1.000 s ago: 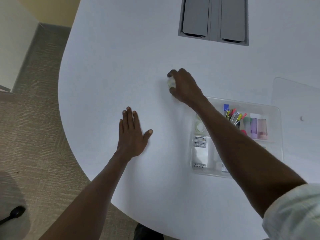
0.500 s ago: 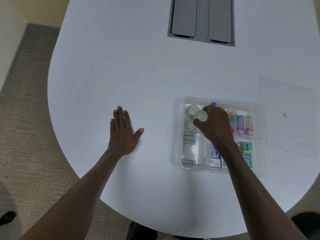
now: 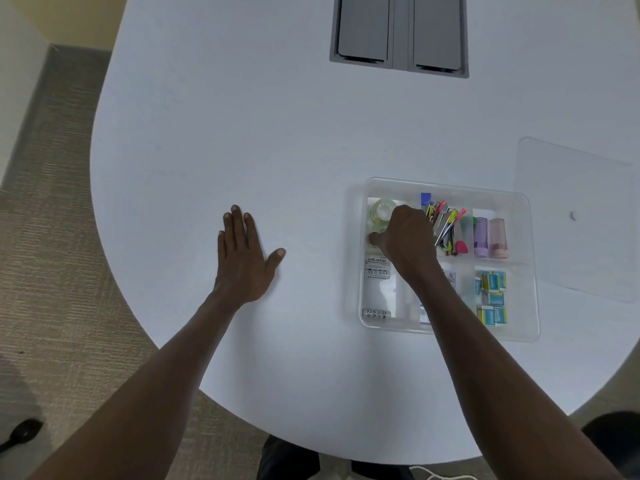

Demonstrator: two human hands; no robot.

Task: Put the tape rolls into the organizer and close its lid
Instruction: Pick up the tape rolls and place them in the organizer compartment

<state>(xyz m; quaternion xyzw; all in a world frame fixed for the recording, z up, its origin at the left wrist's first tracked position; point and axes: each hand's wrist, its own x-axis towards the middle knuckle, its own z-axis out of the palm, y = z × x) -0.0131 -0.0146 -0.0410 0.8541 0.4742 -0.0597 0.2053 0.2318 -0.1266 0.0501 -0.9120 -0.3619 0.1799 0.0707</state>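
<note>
Tape rolls point(image 3: 382, 213) in organizer point(image 3: 446, 330) far-left compartment, near desk's point(image 3: 242, 133) right edge. Right hand point(image 3: 407, 237) curled over them, grip hidden, cannot tell. Left hand point(image 3: 244, 258) spread flat on desk. Lid point(image 3: 581, 188) flat beside organizer, off.

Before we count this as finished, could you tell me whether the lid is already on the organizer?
No, the clear lid lies flat on the table to the right of the open organizer.

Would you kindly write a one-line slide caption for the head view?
Right hand places clear tape rolls into the clear plastic organizer; left hand rests flat on the white table.
</note>
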